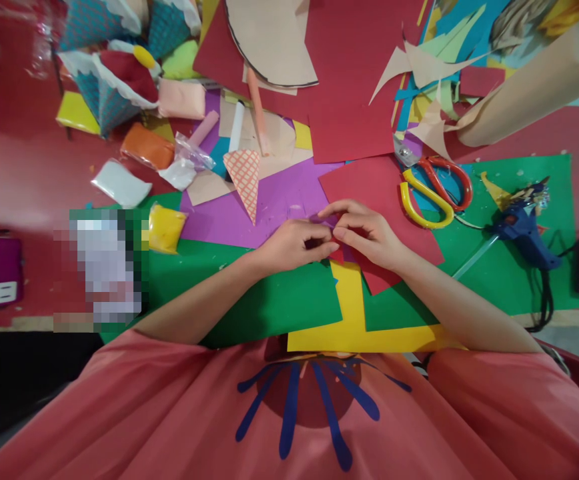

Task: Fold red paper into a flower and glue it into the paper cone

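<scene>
Both hands meet at the middle of the table, fingertips almost touching. My left hand (297,245) is closed, thumb and fingers drawn together over the edge of the purple sheet (269,207). My right hand (367,233) is curled too, its thumb and fingertips pinched close to the left fingers. A bit of purple shows between the fingers, but what they pinch is mostly hidden. Under the right hand lies a red sheet (399,253). Left of the hands, a small paper cone (244,177) with an orange-red lattice pattern lies on the purple sheet.
Red-and-yellow-handled scissors (432,187) and a blue glue gun (529,230) lie to the right. Several packets, one a yellow packet (166,228), and blue patterned cones (114,87) are at left. Paper scraps (434,67) and a beige roll (534,80) are at the back right.
</scene>
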A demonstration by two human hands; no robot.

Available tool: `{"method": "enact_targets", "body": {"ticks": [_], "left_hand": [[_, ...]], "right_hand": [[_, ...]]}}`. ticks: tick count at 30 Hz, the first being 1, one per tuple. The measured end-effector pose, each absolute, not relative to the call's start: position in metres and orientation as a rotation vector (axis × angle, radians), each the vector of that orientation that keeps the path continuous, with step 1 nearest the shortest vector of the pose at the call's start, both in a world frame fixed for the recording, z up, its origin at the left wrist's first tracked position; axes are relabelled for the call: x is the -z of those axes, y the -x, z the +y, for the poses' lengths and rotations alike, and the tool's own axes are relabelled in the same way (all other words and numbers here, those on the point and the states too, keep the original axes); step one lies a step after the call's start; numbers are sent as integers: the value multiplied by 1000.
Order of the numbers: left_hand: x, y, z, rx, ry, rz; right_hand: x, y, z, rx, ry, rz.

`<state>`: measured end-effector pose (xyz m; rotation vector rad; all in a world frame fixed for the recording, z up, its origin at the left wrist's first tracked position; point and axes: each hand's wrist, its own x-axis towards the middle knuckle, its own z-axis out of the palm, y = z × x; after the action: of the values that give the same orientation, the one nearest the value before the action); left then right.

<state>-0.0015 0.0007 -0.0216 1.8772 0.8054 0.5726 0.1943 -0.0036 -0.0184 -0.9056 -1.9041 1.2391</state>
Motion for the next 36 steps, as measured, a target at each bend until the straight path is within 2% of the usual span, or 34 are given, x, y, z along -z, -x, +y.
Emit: {"method": "enact_targets", "body": {"ticks": [6,10,16,21,28,36], "left_hand": [[20,1,-1,-608,-1823,833],[20,0,-2,-608,-1775,885],[17,1,-2,-767,-1531,939],[14,3,1,-756,-1312,820],[14,0,2,-758,-1104,758],[21,2,2,-799,-1014,739]], "right_hand": [[19,-190,-11,-956,1003,-1814],[18,-189,-13,-920,1048,-1808],[19,-191,-9,-1169,1035,-1685],[22,-193,-6,-1403,982,-1593],[24,-188,-7,-1831,832,-1184],[21,-189,-4,-1890,842,-1035]]}}
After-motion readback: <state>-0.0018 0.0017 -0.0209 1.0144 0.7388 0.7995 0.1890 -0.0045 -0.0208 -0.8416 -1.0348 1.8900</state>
